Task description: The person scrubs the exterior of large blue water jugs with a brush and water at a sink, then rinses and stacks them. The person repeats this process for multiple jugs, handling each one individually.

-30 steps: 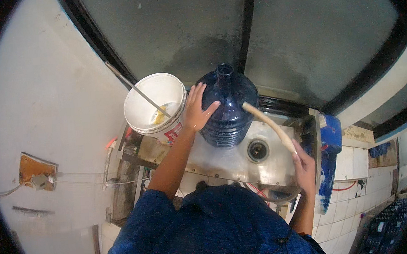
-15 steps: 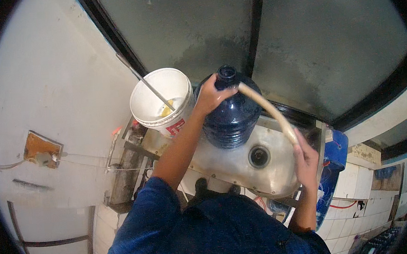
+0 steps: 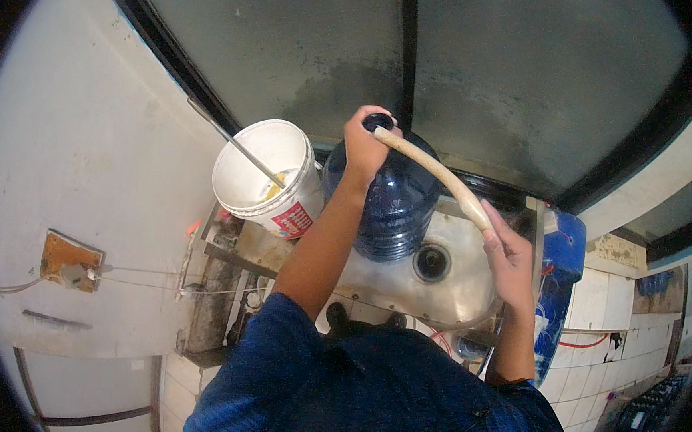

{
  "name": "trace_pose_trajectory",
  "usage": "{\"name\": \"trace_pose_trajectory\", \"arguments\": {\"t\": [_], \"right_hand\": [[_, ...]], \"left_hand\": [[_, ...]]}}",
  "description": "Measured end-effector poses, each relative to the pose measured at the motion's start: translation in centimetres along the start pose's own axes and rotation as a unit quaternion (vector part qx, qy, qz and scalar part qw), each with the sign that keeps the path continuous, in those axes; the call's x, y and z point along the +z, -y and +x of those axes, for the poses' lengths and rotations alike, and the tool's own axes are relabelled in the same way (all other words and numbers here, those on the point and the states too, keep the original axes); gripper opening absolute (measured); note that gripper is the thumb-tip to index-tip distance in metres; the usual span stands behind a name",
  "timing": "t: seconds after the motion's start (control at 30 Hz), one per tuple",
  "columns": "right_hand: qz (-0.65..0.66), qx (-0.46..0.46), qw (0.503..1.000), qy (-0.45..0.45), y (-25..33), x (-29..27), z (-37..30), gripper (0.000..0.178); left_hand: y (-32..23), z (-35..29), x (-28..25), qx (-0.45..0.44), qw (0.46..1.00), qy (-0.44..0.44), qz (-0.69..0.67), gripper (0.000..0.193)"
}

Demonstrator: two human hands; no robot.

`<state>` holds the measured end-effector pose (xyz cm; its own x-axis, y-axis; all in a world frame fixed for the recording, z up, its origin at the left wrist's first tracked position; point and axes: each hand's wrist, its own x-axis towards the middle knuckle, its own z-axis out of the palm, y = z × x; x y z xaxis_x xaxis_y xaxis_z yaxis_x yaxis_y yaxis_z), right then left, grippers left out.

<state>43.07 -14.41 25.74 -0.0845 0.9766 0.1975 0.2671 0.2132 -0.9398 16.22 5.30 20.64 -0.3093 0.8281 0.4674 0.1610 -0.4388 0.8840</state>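
A dark blue water jug (image 3: 389, 205) stands upright on the metal sink (image 3: 467, 284), beside its round drain. My left hand (image 3: 365, 149) is closed around the jug's neck, just below its open mouth. A cream-coloured hose (image 3: 436, 166) arches from the jug's neck across to my right hand (image 3: 509, 254), whose fingers are wrapped round it. The hose's far end lies at the jug's mouth, against my left hand; whether it goes inside I cannot tell. Past my right hand, no more of the hose shows.
To the left of the jug stands a white bucket (image 3: 266, 173) with a long metal rod (image 3: 237, 143) leaning in it and something yellow at its bottom. A blue plastic container (image 3: 559, 253) is right of the sink. Dark-framed frosted panels (image 3: 529, 83) rise behind.
My left hand has shifted up around the jug's mouth. The hose's far end has moved up and left to the mouth, and my right hand has followed slightly left.
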Motion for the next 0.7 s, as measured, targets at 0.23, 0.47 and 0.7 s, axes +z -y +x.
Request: {"name": "trace_pose_trajectory", "arguments": {"t": [0.23,0.47,0.7], "right_hand": [[0.011,-0.003,1.0,-0.004,1.7,-0.2,-0.2,0.043],[0.014,-0.004,1.0,-0.004,1.5,-0.5,-0.3,0.043],[0.009,0.004,0.999,0.033,0.3,-0.3,-0.4,0.042]], "left_hand": [[-5.0,-1.8,2.2,0.06,0.955,-0.261,0.13,0.037],[-0.5,0.1,1.1,0.109,0.994,-0.022,0.015,0.026],[-2.4,-1.7,0.6,0.095,0.99,-0.038,0.092,0.059]]}}
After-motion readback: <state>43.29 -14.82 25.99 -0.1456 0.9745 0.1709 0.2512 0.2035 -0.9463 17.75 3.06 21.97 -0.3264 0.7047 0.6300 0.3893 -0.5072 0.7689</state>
